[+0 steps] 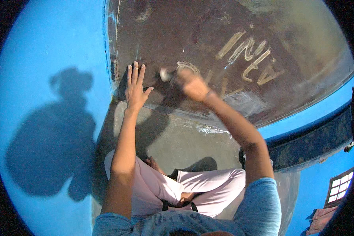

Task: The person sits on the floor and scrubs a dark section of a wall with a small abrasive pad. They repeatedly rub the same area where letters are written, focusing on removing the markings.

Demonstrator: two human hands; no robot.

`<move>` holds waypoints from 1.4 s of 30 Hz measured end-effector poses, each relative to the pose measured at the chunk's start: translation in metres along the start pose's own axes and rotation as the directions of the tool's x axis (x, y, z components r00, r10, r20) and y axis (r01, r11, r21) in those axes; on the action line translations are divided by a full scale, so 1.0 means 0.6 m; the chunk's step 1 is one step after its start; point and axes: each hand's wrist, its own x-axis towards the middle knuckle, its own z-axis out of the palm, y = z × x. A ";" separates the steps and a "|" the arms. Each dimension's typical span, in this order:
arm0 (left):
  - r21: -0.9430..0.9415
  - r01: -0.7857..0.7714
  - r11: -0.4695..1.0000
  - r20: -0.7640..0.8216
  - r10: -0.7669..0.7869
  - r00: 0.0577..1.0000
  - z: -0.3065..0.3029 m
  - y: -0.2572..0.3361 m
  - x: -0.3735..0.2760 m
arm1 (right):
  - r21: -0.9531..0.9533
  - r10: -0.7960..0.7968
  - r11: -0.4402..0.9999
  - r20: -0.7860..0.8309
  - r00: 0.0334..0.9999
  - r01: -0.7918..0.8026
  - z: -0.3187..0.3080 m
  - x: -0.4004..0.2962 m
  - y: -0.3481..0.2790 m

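Observation:
A dark brown, worn board-like surface point(171, 35) with pale painted lettering point(247, 56) stands before me. Flat on its lower left part lies my left hand point(135, 91), fingers spread and holding nothing. My right hand point(193, 84) is blurred, close to the surface beside a pale curved mark; its fingers look bent, and whether it grips anything is unclear. Just left of it is a small whitish blurred object point(165, 74), whose kind I cannot tell; whether my hand touches it is not visible.
A bright blue wall point(47, 44) with a shadow on it rises at the left. Grey concrete floor point(183, 141) lies under my crossed legs. A dark ledge point(312, 144) runs along the right, with a barred window point(339, 188) and a reddish cloth point(321, 219) beyond.

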 end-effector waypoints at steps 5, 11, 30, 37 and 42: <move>0.013 0.004 1.000 -0.051 -0.003 0.999 -0.021 -0.001 -0.006 | -0.420 -0.382 0.908 -0.812 0.441 0.013 -0.391 0.134 0.004; -0.021 0.026 0.999 0.000 -0.026 1.000 -0.017 0.022 0.000 | -0.404 -0.298 0.897 -0.258 0.919 0.178 -0.037 0.062 0.012; 0.108 0.070 0.992 0.100 -0.081 0.992 -0.050 0.037 0.000 | -0.226 -0.181 0.959 -0.036 0.983 0.168 -0.030 -0.015 0.029; 0.064 0.102 0.993 0.094 -0.107 0.990 -0.048 0.039 0.000 | -0.584 -0.327 0.811 -0.508 0.797 -0.039 -0.286 0.058 0.089; 0.070 0.134 0.989 0.083 -0.139 0.987 -0.037 0.039 -0.001 | -0.462 -0.284 0.880 -0.696 0.660 -0.109 -0.287 0.073 0.053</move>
